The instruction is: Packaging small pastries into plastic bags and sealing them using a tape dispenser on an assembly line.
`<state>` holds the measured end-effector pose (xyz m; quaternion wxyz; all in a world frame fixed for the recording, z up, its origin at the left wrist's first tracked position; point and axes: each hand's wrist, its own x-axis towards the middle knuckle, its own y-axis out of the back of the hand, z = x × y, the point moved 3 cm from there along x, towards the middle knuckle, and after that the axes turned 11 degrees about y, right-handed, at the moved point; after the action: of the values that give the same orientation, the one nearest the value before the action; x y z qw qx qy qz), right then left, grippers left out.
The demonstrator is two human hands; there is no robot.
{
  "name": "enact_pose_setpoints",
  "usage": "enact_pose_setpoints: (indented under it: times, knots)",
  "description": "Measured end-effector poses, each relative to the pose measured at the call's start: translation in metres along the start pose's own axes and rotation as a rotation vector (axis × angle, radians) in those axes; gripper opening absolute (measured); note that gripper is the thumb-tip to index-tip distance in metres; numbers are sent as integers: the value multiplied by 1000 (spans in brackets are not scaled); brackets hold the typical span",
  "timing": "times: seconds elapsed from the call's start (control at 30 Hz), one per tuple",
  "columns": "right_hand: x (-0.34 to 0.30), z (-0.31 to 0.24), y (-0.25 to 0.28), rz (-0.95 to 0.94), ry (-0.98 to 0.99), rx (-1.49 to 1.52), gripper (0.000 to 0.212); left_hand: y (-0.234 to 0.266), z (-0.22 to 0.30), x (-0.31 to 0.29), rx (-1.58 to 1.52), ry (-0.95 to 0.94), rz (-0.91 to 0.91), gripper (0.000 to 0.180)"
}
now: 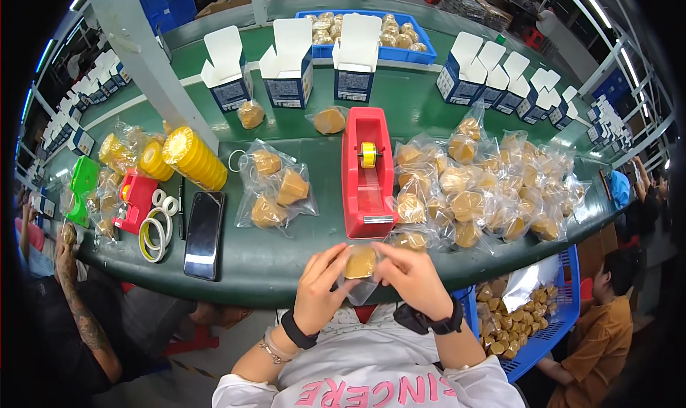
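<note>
Between my hands, at the front edge of the green table (286, 269), is a tan faceted lump in a clear plastic bag (361, 263). My left hand (319, 285) grips the bag from the left, fingers along its edge. My right hand (416, 279) pinches its right side, with thumb and fingers bent at the plastic. Just beyond stands a red tape dispenser (353, 172) with a yellow roll; its cutter end faces me. A heap of similar bagged lumps (468, 206) lies to the right of it. Several more bagged lumps (270, 212) lie to the left.
Open white-and-blue boxes (287, 86) line the belt behind, near a blue tray (421, 54). At left are a phone (204, 235), tape rolls (193, 158) and a small red dispenser (136, 206). A blue basket of tan lumps (568, 315) stands low right. Co-workers sit at both sides.
</note>
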<state>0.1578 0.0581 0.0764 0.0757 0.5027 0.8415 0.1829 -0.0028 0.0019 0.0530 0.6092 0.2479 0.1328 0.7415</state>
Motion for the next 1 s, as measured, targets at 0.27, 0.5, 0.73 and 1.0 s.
enact_pose_setpoints:
  times: [0.27, 0.5, 0.73, 1.0]
  knots:
    - [-20, 16, -24, 202, 655, -336, 32, 0, -9, -6, 138, -218, 90, 30]
    - [-28, 35, -27, 178, 682, -58, 26, -2, -9, -11, 49, -237, 50, 26]
    - [-40, 28, -19, 70, 642, -66, 21, -10, -3, -23, -20, -317, -11, 26]
    - [-32, 27, -10, 51, 653, -210, 18, -17, 0, -21, 19, -328, 81, 25]
